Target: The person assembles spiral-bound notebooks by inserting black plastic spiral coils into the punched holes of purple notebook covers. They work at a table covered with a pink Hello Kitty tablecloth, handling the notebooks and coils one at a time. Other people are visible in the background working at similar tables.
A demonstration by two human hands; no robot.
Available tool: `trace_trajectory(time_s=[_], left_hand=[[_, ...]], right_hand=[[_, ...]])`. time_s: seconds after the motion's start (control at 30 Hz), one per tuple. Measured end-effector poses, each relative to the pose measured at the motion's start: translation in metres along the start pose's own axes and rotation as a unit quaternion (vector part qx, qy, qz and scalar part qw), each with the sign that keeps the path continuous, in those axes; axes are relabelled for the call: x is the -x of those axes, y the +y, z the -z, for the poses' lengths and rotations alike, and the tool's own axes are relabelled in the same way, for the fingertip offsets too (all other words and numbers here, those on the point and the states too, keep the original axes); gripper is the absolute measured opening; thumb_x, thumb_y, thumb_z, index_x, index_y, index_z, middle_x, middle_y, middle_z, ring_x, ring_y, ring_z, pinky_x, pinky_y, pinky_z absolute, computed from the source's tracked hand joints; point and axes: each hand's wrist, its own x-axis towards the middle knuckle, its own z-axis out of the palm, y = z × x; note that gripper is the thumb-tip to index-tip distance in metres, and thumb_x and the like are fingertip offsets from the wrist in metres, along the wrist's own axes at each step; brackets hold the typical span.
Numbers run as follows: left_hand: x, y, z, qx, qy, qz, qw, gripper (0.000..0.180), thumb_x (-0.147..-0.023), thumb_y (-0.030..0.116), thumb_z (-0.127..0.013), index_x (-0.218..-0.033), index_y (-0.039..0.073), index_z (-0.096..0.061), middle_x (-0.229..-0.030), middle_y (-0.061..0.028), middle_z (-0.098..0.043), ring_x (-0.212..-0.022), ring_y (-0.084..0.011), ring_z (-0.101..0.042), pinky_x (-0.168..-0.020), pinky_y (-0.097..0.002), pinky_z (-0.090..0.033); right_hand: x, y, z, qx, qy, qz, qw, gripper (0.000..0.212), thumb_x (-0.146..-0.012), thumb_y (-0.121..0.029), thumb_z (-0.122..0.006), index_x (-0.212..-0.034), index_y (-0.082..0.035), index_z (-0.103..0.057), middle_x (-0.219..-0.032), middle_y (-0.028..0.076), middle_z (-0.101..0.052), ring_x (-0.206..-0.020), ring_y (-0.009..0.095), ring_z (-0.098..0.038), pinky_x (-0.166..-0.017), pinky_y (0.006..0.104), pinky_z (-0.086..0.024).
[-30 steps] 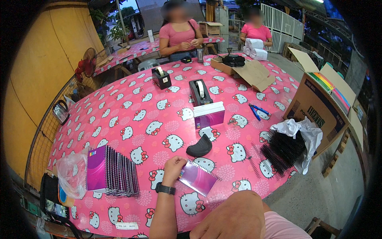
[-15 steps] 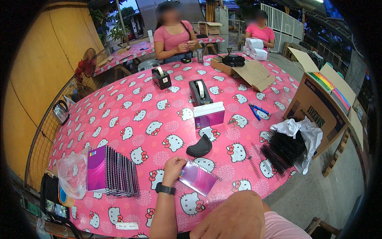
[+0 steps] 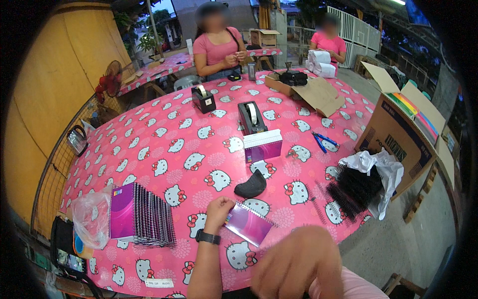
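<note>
Right hand at bottom center; left hand on spiral notebook, lower center.
Right hand: fingers curled, motion-blurred; whether it grips anything cannot be determined. Left hand: fingertips pinched closed on the notebook's upper-left corner; purple cover up, on pink table. Notebook stack: lower left. Black wire coils: right, below center. 2 black tape dispensers: upper center. 2 persons: top.

yellow wall left | grey floor right | white gate behind
</note>
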Motion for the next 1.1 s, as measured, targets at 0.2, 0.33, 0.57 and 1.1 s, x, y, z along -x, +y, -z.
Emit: trace_trajectory(time_s=[0.2, 0.33, 0.57, 1.1], left_hand=[[-0.004, -0.007, -0.001, -0.006, -0.001, -0.022, 1.0, 0.014, -0.079, 0.014, -0.063, -0.081, 0.0, -0.064, -0.067, 0.0005, -0.059, -0.059, -0.0055, -0.051, -0.054, -0.0203, -0.04], [-0.009, -0.013, -0.002, -0.026, 0.005, -0.028, 0.999, 0.016, -0.079, 0.015, -0.064, -0.08, 0.0, -0.064, -0.065, 0.0005, -0.059, -0.059, -0.0055, -0.051, -0.054, -0.021, -0.04], [-0.009, -0.011, -0.004, -0.037, 0.005, -0.045, 0.998, 0.017, -0.079, 0.015, -0.064, -0.08, -0.002, -0.064, -0.064, 0.0003, -0.058, -0.058, -0.0055, -0.05, -0.052, -0.0212, -0.039], [-0.006, -0.009, -0.002, -0.023, 0.001, -0.033, 0.999, 0.016, -0.079, 0.015, -0.063, -0.081, -0.001, -0.064, -0.066, -0.0006, -0.06, -0.059, -0.0055, -0.052, -0.053, -0.0211, -0.04]], right_hand=[[0.047, 0.024, 0.074, -0.08, 0.569, 0.04, 0.817, 0.057, -0.092, -0.029, -0.046, -0.139, -0.014, -0.019, -0.091, 0.015, -0.061, -0.073, 0.024, -0.058, -0.067, 0.0396, -0.045], [0.09, 0.031, 0.099, -0.119, 0.62, -0.001, 0.775, 0.048, -0.092, -0.024, -0.043, -0.136, -0.013, -0.026, -0.094, 0.015, -0.061, -0.075, 0.023, -0.058, -0.069, 0.0389, -0.044], [0.084, 0.036, 0.095, -0.122, 0.565, -0.04, 0.815, 0.057, -0.092, -0.021, -0.043, -0.142, -0.012, -0.017, -0.094, 0.013, -0.061, -0.074, 0.02, -0.059, -0.073, 0.0351, -0.047], [0.0, 0.03, -0.028, -0.16, 0.103, 0.103, 0.976, 0.043, -0.086, -0.024, -0.061, -0.106, 0.014, -0.058, -0.078, 0.018, -0.06, -0.058, 0.025, -0.054, -0.05, 0.0352, -0.038]])
